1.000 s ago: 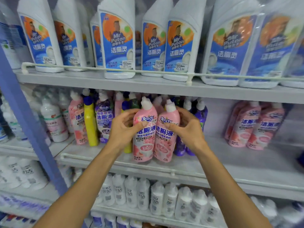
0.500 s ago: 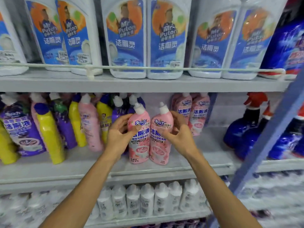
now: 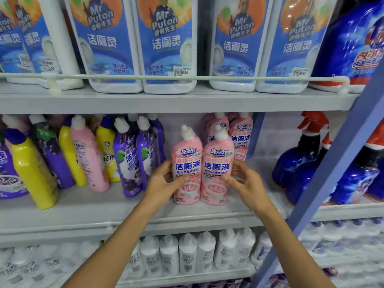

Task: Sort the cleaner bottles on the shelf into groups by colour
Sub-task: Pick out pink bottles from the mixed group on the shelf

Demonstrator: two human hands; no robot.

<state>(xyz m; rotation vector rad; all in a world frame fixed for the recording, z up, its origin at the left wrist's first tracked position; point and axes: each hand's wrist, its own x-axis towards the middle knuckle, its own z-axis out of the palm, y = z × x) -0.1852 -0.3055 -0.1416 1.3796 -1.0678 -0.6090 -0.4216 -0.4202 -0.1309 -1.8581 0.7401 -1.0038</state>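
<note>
Cleaner bottles [image 3: 87,154] in yellow, purple and pink stand mixed at the left of the middle shelf [image 3: 83,206], then the left hand [image 3: 164,183] grips the first pink bottle [image 3: 187,161], which touches the second pink bottle [image 3: 217,169] gripped by the right hand [image 3: 247,183], with rear pink bottles [image 3: 241,138] just behind.

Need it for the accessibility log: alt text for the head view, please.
The left hand grips the left pink bottle and the right hand grips the right pink bottle, upright and side by side at the middle shelf, in front of more pink bottles. Left of them stand mixed yellow, purple and pink bottles.
</note>
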